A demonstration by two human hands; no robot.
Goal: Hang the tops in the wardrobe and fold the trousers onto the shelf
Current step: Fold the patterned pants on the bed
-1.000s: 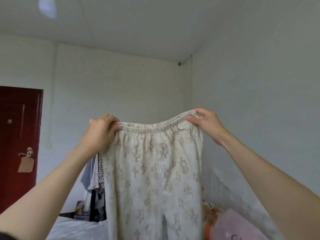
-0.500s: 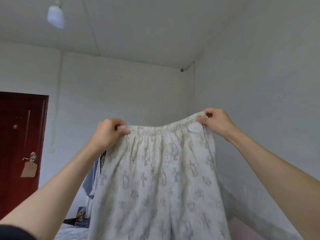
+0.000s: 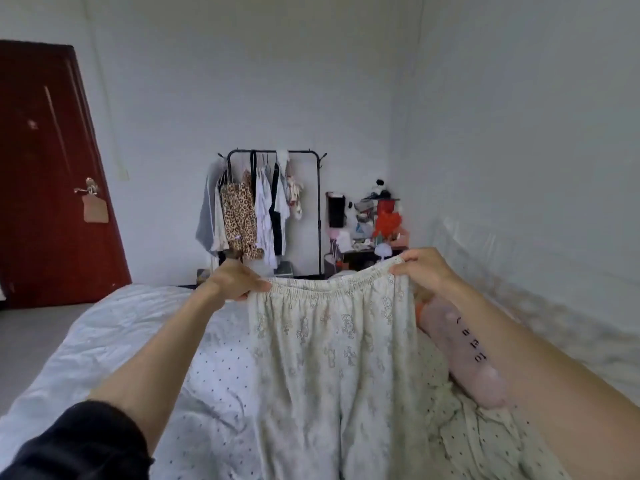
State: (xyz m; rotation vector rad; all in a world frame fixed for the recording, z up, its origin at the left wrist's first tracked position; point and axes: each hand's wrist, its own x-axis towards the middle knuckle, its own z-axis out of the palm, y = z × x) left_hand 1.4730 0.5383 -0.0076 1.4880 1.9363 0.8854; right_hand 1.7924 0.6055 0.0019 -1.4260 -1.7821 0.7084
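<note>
Cream patterned trousers (image 3: pixel 332 358) with an elastic waistband are stretched out in front of me over the bed. My left hand (image 3: pixel 235 278) grips the waistband's left end. At the waistband's right end, my right hand (image 3: pixel 424 268) pinches the fabric. The legs drape down toward me onto the bed. A black clothes rack (image 3: pixel 273 209) with several hanging tops stands against the far wall.
The bed (image 3: pixel 114 337) has a white dotted sheet. A pink plush pillow (image 3: pixel 464 355) lies at my right forearm. A cluttered small table (image 3: pixel 374 230) stands right of the rack. The dark red door (image 3: pixel 52 174) is on the left, and a white wall runs along the right.
My view has dropped from the ceiling to the room. Both hands have lowered the trousers from head height to just above the bed, keeping hold of the waistband.
</note>
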